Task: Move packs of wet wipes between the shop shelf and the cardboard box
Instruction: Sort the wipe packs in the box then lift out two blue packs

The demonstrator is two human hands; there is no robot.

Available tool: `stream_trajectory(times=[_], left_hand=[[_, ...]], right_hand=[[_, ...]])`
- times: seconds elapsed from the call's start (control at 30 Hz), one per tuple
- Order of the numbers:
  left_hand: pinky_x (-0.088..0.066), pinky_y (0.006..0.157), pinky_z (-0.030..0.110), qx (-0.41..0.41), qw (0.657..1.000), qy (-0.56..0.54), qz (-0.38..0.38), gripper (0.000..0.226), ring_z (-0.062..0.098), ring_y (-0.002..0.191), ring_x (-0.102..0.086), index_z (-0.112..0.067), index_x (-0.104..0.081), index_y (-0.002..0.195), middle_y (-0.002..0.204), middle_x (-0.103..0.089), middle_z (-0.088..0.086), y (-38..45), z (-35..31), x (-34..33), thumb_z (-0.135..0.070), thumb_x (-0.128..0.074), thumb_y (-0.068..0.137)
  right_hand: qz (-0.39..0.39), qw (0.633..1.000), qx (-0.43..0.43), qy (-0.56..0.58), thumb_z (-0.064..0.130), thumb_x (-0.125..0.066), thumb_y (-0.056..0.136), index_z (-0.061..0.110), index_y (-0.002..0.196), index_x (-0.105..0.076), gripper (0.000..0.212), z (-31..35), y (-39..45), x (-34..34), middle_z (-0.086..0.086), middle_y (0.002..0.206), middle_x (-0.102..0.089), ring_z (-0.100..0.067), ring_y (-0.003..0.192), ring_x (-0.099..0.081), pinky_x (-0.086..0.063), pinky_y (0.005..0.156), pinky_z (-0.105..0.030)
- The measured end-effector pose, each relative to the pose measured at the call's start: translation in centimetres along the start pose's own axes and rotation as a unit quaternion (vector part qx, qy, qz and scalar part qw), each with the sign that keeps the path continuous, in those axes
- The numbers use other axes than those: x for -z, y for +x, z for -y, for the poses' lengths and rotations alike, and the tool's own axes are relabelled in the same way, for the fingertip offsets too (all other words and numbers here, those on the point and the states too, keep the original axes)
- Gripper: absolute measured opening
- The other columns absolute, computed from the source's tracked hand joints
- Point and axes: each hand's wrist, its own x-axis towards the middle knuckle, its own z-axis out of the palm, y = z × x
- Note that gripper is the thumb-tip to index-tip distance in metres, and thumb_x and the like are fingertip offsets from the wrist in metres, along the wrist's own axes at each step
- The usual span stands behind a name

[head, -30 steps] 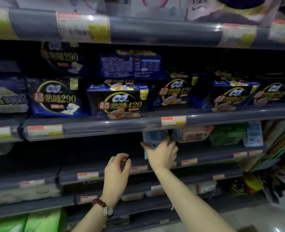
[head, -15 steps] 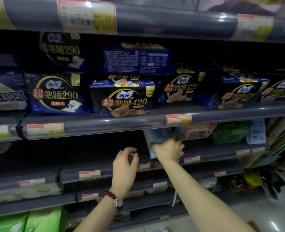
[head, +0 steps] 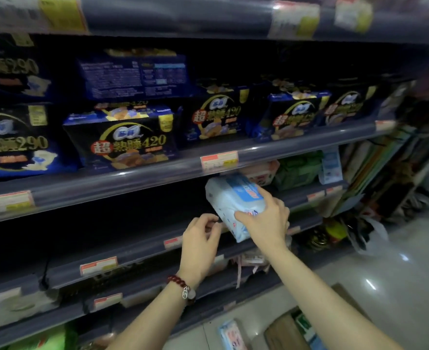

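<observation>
From the head camera, the right hand [head: 263, 221] gripped a white and blue pack of wet wipes [head: 236, 200], thumb on the front and fingers round its side, tilted in front of the shop shelf [head: 132, 251]. The left hand [head: 200, 238] was loosely curled just beside the pack's lower corner; I could not tell if it touched. A red bead bracelet [head: 180, 284] sat on that wrist. Dark blue packs [head: 125, 140] filled the shelf above. Green packs [head: 296, 170] stood further right. Down on the floor, a cardboard box [head: 284, 332] was cut off at the edge, with another wipes pack [head: 231, 334] beside it. The price tags [head: 218, 160] were too blurry to read.
</observation>
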Motion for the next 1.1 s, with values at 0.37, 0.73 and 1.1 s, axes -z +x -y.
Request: stream_trajectory(times=[0.37, 0.73, 1.1], left_hand=[[-0.040, 0.073, 0.017, -0.027, 0.985, 0.052, 0.165, 0.016, 0.013, 0.084, -0.061, -0.015, -0.067, 0.101, 0.092, -0.068, 0.003, 0.3, -2.4, -10.0, -0.018, -0.056, 0.090], [-0.042, 0.078, 0.026, -0.174, 0.922, 0.063, 0.341, 0.017, 0.018, 0.087, -0.059, -0.014, -0.066, 0.101, 0.089, -0.057, 0.000, -1.5, -1.0, -19.7, -0.021, -0.056, 0.090], [-0.029, 0.067, 0.020, -0.186, 0.886, 0.086, 0.417, 0.018, 0.021, 0.086, -0.058, -0.012, -0.066, 0.102, 0.095, -0.063, 0.008, -8.1, 16.1, -35.1, -0.021, -0.058, 0.089]], right_hand=[[-0.138, 0.987, -0.066, 0.055, 0.029, -0.080, 0.061, 0.032, 0.136, -0.050, 0.081, -9.4, -0.3, 7.3, -0.002, 0.126, -0.052, -0.024, 0.118, -0.037, -0.037, 0.102, -0.041], [-0.281, 0.929, -0.232, 0.057, 0.044, -0.065, 0.055, 0.035, 0.138, -0.046, 0.086, -17.9, -4.5, 7.5, -0.002, 0.125, -0.048, -0.024, 0.125, -0.036, -0.033, 0.108, -0.044], [-0.363, 0.887, -0.286, 0.015, 0.034, -0.075, 0.070, 0.031, 0.140, -0.046, 0.076, -36.1, -7.6, 1.8, -0.007, 0.127, -0.048, -0.027, 0.126, -0.037, -0.030, 0.107, -0.037]])
